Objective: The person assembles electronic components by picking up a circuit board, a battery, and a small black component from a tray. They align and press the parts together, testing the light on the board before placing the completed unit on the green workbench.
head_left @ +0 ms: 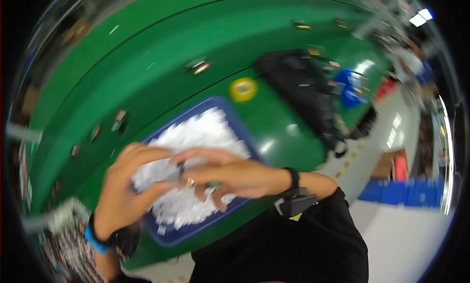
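My left hand [125, 190] and my right hand [240, 177] meet above a blue tray [169, 241] filled with small white pieces [203, 128]. The left thumb and fingers curve toward each other around a blurred greyish thing. My right hand's fingers are bent and closed close to the left fingertips. Between the two hands show a small dark bit [182, 168] and a gold-coloured bit [190, 183]; motion blur and the fingers hide what they belong to. A greenish bit [213, 185] shows by the right fingers.
Beyond the tray lie a yellow tape roll [243, 89] and a long black bag [296, 87]. Small parts [197, 66] are scattered along the green surface [161, 48]. A blue bin [350, 89] stands at the far right. Many small pieces [68, 244] fill the lower left.
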### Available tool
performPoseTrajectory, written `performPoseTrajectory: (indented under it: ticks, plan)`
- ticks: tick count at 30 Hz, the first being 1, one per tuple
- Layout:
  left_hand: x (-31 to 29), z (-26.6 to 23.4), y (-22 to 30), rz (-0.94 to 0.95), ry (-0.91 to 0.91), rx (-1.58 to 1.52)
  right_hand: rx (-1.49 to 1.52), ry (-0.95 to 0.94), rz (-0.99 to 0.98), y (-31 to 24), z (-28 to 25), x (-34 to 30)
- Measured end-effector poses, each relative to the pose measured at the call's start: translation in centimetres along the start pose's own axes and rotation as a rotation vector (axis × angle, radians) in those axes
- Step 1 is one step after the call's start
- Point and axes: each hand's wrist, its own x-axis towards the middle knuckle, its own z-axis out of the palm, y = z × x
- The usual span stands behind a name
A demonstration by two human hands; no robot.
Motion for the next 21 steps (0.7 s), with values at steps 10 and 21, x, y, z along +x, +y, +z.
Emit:
performPoseTrajectory:
  ticks: [10,21]
  plan:
    - [-4.7,-7.8,-29.5,-0.387,0.227,0.515,-0.044,1.128,-0.959,-2.1,-2.3,-26.4]
    - [-1.7,-6.3,-28.6,-0.666,-0.109,0.239,1.13,0.893,-1.066,16.2,-15.2,-35.5]
